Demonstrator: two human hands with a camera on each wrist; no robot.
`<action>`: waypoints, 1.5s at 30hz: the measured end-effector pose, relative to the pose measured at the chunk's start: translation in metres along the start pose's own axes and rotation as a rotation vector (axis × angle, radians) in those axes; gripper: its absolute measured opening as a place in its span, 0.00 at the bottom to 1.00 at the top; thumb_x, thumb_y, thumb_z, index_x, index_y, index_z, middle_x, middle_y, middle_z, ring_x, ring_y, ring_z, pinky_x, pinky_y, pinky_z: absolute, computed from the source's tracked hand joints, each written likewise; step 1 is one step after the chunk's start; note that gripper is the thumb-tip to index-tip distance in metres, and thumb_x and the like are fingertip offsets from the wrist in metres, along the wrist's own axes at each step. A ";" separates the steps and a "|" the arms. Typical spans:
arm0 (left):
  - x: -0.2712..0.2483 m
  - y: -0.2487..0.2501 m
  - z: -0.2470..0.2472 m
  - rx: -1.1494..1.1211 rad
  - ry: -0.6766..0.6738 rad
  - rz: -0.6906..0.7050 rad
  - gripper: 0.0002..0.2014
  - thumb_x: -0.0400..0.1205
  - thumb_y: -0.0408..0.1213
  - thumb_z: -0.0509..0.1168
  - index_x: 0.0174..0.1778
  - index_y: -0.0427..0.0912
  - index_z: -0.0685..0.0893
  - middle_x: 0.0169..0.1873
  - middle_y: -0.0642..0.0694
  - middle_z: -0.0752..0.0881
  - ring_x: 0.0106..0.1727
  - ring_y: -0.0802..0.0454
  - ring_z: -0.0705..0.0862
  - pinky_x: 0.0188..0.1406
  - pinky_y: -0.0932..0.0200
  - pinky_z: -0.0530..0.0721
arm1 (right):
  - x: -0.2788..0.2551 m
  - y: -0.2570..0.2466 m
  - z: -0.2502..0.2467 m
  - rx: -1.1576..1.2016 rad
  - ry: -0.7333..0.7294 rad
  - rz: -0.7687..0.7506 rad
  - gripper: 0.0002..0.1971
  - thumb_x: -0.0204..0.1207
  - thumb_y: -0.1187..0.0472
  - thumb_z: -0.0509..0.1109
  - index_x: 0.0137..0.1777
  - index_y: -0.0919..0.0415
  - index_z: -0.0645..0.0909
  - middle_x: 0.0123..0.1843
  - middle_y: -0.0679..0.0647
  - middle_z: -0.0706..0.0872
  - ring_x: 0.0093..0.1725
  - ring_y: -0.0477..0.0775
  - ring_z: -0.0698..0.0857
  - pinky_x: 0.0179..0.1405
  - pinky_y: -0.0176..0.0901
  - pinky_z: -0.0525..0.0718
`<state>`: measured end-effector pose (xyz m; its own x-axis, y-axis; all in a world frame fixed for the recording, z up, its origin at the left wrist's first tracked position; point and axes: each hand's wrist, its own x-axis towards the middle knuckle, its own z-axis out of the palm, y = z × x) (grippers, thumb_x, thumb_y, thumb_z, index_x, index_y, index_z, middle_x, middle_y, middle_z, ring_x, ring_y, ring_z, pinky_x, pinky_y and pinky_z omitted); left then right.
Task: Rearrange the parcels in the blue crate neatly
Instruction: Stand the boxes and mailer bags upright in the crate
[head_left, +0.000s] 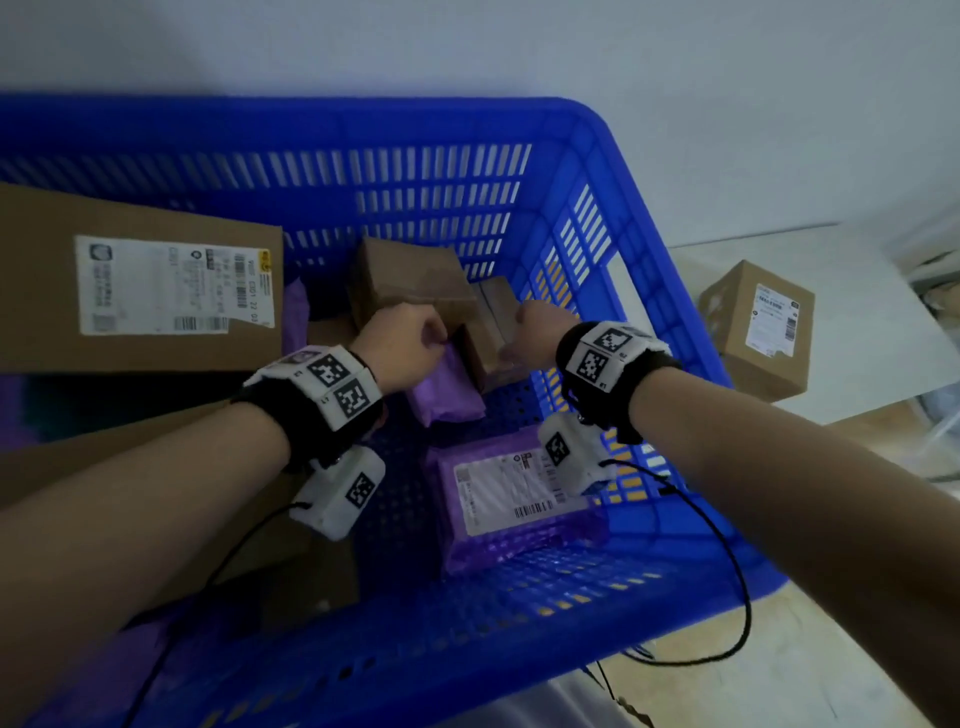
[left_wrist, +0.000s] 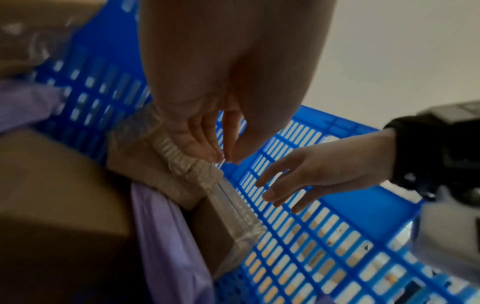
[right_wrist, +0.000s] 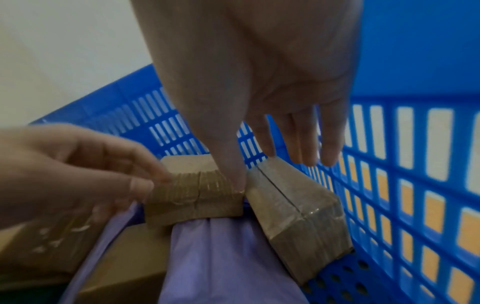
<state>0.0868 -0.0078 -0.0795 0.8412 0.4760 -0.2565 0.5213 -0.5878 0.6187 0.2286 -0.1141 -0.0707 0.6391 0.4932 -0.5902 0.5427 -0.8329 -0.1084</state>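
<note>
Work inside the crate (head_left: 363, 114), between the two hands, close to the wall beyond the right hand's fingers.

State check:
- Left hand (head_left: 402, 340): fingers bent, tips against the end of the small box (right_wrist: 194, 197). Cannot tell whether pinching it or only touching.
- Right hand (head_left: 535, 327): spread and relaxed, gripping nothing. Thumb tip set on the small box's corner, other fingers straight above the taped box (right_wrist: 298, 216).

Position of the parcels:
- Small box: between the hands, resting partly on the purple bag (right_wrist: 228, 257), tilted.
- Taped box: just under the right fingers, leaning beside the small box and near the crate wall.
- Large box (head_left: 140, 280): well off to the outer side of the left hand.
- Labelled bag (head_left: 509, 499): flat on the crate floor, below the right wrist.

Likely step: squaring the small box against the taped box.

Procedure, as judged:
1. Hold the small box by both ends before shifting it, because fingertip contact alone probably lets it twist.
2. Pull the purple bag out from beneath it first, or flatten it. Soft packing gives an uneven seat.
3. Stand the taped box flush to the wall, then slide the small box against it.
4. Keep the wrist cables away from the box corners.
</note>
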 end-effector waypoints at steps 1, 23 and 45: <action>0.005 0.001 -0.003 0.062 0.056 0.049 0.12 0.79 0.32 0.64 0.57 0.36 0.84 0.57 0.37 0.84 0.61 0.39 0.82 0.57 0.55 0.77 | 0.005 -0.003 0.002 0.065 0.032 -0.006 0.28 0.75 0.52 0.72 0.70 0.66 0.73 0.68 0.62 0.81 0.67 0.61 0.81 0.56 0.44 0.79; 0.038 -0.021 -0.009 0.728 -0.204 -0.016 0.34 0.81 0.40 0.57 0.80 0.66 0.51 0.80 0.46 0.62 0.82 0.43 0.57 0.77 0.29 0.49 | 0.042 -0.016 0.020 0.103 -0.055 0.161 0.57 0.66 0.49 0.80 0.83 0.60 0.41 0.79 0.72 0.58 0.77 0.74 0.64 0.73 0.62 0.69; 0.008 0.015 -0.071 -0.137 0.067 -0.066 0.24 0.88 0.44 0.52 0.81 0.45 0.62 0.78 0.42 0.69 0.76 0.44 0.71 0.69 0.58 0.69 | -0.055 -0.001 -0.071 0.967 0.263 -0.335 0.42 0.70 0.64 0.76 0.81 0.58 0.58 0.64 0.58 0.79 0.59 0.55 0.82 0.47 0.40 0.83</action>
<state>0.0909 0.0340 -0.0195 0.7920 0.5558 -0.2526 0.5465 -0.4611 0.6990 0.2313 -0.1233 0.0185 0.6982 0.6770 -0.2328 0.1218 -0.4327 -0.8933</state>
